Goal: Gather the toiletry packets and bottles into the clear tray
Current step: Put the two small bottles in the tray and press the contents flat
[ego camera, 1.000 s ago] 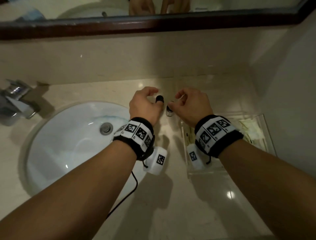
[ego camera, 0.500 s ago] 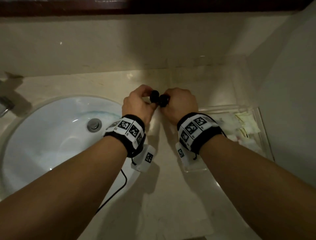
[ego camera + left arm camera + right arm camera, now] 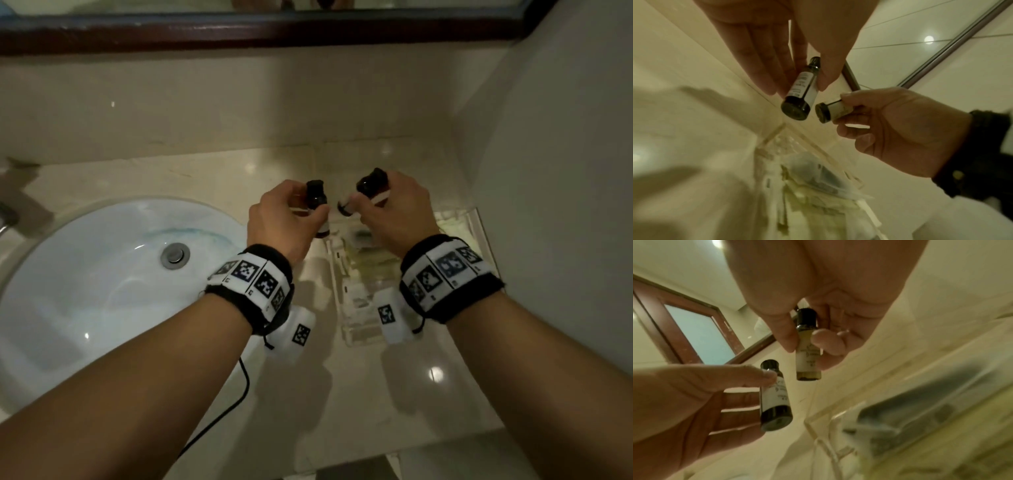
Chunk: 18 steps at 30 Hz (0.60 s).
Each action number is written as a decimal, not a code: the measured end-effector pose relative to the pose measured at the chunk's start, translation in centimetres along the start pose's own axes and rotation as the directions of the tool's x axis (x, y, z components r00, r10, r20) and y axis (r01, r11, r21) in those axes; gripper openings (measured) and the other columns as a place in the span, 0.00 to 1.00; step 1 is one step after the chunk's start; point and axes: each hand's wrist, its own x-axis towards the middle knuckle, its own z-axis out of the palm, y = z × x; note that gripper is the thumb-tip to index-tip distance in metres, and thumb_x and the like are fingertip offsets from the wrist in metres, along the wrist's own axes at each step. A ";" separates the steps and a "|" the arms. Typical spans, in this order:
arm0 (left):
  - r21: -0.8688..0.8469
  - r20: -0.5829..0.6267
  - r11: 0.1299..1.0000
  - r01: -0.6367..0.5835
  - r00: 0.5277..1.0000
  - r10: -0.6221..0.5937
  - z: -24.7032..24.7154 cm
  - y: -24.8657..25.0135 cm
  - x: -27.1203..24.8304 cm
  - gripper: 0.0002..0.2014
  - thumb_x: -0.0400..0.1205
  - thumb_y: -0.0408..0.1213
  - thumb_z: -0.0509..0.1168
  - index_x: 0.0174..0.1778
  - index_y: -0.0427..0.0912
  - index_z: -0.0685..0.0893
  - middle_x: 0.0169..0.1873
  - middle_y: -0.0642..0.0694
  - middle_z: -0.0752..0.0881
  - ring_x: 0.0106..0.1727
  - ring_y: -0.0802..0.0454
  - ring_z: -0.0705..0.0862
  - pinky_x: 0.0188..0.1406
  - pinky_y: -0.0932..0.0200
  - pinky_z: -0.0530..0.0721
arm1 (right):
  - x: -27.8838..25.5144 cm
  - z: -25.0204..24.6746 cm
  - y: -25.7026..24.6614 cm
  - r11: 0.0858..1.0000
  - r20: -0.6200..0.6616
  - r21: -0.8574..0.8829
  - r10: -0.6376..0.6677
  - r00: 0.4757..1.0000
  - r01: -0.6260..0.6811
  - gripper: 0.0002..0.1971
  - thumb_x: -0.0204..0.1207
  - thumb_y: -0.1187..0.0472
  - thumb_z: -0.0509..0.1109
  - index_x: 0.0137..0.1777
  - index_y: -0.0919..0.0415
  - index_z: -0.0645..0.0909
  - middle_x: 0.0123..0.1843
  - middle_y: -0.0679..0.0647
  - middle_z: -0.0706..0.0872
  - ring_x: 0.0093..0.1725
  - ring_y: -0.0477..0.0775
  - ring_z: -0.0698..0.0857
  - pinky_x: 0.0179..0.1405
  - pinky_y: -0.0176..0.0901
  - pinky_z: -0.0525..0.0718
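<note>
**Both bottles lifted and parted above the tray**

Since half a second ago the hands have risen off the surface and drawn apart; the two caps that then touched now stand separated, each bottle clear of the counter.

Nearest, the left hand (image 3: 287, 212) pinches a dark bottle (image 3: 317, 202) between thumb and fingers, roughly upright, over the surface just left of the clear tray (image 3: 342, 281). The right hand (image 3: 394, 212) grasps a second, paler bottle (image 3: 807, 353) by its neck and shoulder, tilted, over the tray's far end. Below them the tray already holds toiletry packets (image 3: 818, 186), blurred in both wrist views. Farther left lies the sink (image 3: 85, 274), and beyond everything the mirror frame (image 3: 274, 31).

The step in hand looks like carrying the bottles to the tray. The next move would call for lowering each into the free far end of the tray, beside the packets, and letting go gently so that neither rolls or tips.
</note>
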 end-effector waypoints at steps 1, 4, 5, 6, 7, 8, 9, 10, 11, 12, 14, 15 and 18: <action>0.004 0.011 1.000 0.003 1.000 -0.003 0.5 0.3 -0.6 0.14 0.75 0.47 0.78 0.55 0.51 0.88 0.44 0.55 0.91 0.47 0.54 0.91 0.54 0.55 0.89 | -0.2 -0.9 0.7 0.999 -0.019 0.035 0.038 0.999 -0.037 0.16 0.71 0.45 0.71 0.51 0.55 0.82 0.48 0.50 0.88 0.42 0.53 0.89 0.46 0.54 0.89; 0.012 0.039 1.000 0.023 0.999 -0.024 1.7 0.8 -2.2 0.12 0.76 0.47 0.77 0.52 0.53 0.87 0.41 0.57 0.89 0.47 0.54 0.89 0.50 0.60 0.85 | -0.6 -3.8 3.4 0.992 -0.018 0.021 0.127 0.992 -0.126 0.15 0.73 0.48 0.68 0.52 0.57 0.77 0.47 0.54 0.89 0.38 0.54 0.90 0.40 0.53 0.90; 0.016 0.050 0.999 0.037 0.998 -0.038 2.1 0.8 -2.7 0.11 0.76 0.48 0.77 0.52 0.53 0.86 0.40 0.57 0.89 0.45 0.54 0.89 0.48 0.61 0.84 | -0.7 -4.7 4.6 0.988 -0.006 -0.035 0.148 0.989 -0.148 0.14 0.73 0.49 0.67 0.53 0.58 0.77 0.46 0.55 0.89 0.40 0.56 0.90 0.40 0.53 0.89; 0.021 0.063 0.998 0.058 0.996 -0.059 2.3 0.6 -3.1 0.12 0.76 0.48 0.77 0.52 0.53 0.86 0.40 0.57 0.90 0.44 0.53 0.89 0.47 0.61 0.84 | -0.7 -5.6 5.9 0.979 0.011 -0.106 0.175 0.984 -0.173 0.15 0.74 0.50 0.66 0.53 0.60 0.77 0.45 0.56 0.88 0.43 0.59 0.89 0.41 0.53 0.87; 0.027 0.072 0.996 0.079 0.994 -0.081 2.6 0.4 -3.5 0.13 0.75 0.49 0.77 0.52 0.52 0.87 0.40 0.56 0.90 0.43 0.52 0.90 0.47 0.59 0.85 | -1.0 -6.4 7.1 0.964 0.028 -0.183 0.201 0.979 -0.192 0.15 0.75 0.52 0.65 0.53 0.63 0.77 0.45 0.58 0.87 0.45 0.61 0.87 0.40 0.50 0.84; 0.039 0.077 0.994 0.103 0.991 -0.106 3.0 0.1 -3.9 0.13 0.74 0.50 0.77 0.52 0.52 0.87 0.39 0.56 0.91 0.42 0.51 0.90 0.48 0.56 0.87 | -1.2 -7.2 8.4 0.945 0.036 -0.253 0.222 0.974 -0.206 0.14 0.77 0.53 0.64 0.52 0.65 0.77 0.45 0.59 0.86 0.46 0.64 0.86 0.39 0.47 0.79; 0.058 0.078 0.991 0.125 0.989 -0.129 3.4 0.0 -4.3 0.14 0.74 0.51 0.77 0.51 0.53 0.87 0.38 0.55 0.91 0.42 0.50 0.91 0.49 0.54 0.88 | -1.7 -7.8 9.7 0.925 0.041 -0.311 0.242 0.969 -0.218 0.14 0.77 0.53 0.63 0.52 0.66 0.76 0.45 0.62 0.84 0.46 0.66 0.85 0.39 0.45 0.75; 0.077 0.077 0.986 0.145 0.986 -0.151 3.7 -0.3 -4.6 0.14 0.73 0.52 0.77 0.50 0.53 0.87 0.37 0.55 0.91 0.41 0.50 0.91 0.49 0.54 0.89 | -2.1 -8.2 10.7 0.902 0.044 -0.361 0.269 0.962 -0.235 0.14 0.78 0.54 0.63 0.54 0.66 0.77 0.47 0.64 0.84 0.47 0.68 0.85 0.39 0.45 0.74; 0.095 0.078 0.982 0.161 0.983 -0.169 4.0 -0.4 -4.9 0.14 0.73 0.53 0.77 0.49 0.53 0.86 0.37 0.55 0.91 0.42 0.50 0.91 0.48 0.55 0.88 | -2.6 -8.4 11.4 0.878 0.050 -0.409 0.294 0.955 -0.249 0.16 0.79 0.54 0.63 0.58 0.67 0.76 0.50 0.67 0.84 0.49 0.69 0.84 0.40 0.47 0.75; 0.118 0.080 0.978 0.174 0.980 -0.185 4.3 -0.6 -5.3 0.14 0.73 0.53 0.76 0.49 0.53 0.85 0.38 0.55 0.91 0.43 0.50 0.90 0.45 0.57 0.86 | -3.2 -8.5 12.0 0.856 0.060 -0.451 0.313 0.948 -0.253 0.17 0.80 0.55 0.63 0.62 0.68 0.75 0.53 0.69 0.85 0.50 0.70 0.84 0.42 0.48 0.78; 0.193 0.083 0.964 0.183 0.976 -0.202 4.9 -0.7 -5.9 0.15 0.73 0.54 0.75 0.52 0.55 0.84 0.42 0.52 0.91 0.46 0.49 0.88 0.43 0.59 0.81 | -4.1 -8.5 12.9 0.838 0.102 -0.488 0.332 0.938 -0.243 0.18 0.81 0.57 0.62 0.66 0.68 0.74 0.56 0.69 0.85 0.53 0.70 0.84 0.46 0.49 0.79; 0.232 0.084 0.957 0.177 0.976 -0.201 5.2 -0.8 -6.1 0.16 0.73 0.55 0.74 0.54 0.56 0.83 0.45 0.51 0.92 0.48 0.47 0.88 0.43 0.58 0.80 | -4.5 -8.4 13.2 0.837 0.115 -0.491 0.337 0.934 -0.242 0.18 0.81 0.57 0.62 0.67 0.67 0.74 0.57 0.69 0.85 0.53 0.69 0.84 0.45 0.48 0.78; 0.315 0.082 0.937 0.150 0.979 -0.185 5.9 -0.7 -6.3 0.21 0.73 0.58 0.73 0.59 0.57 0.80 0.48 0.49 0.91 0.52 0.44 0.87 0.48 0.54 0.82 | -4.7 -8.1 13.8 0.843 0.115 -0.487 0.320 0.940 -0.227 0.16 0.81 0.58 0.62 0.64 0.67 0.74 0.55 0.68 0.86 0.51 0.68 0.85 0.41 0.45 0.75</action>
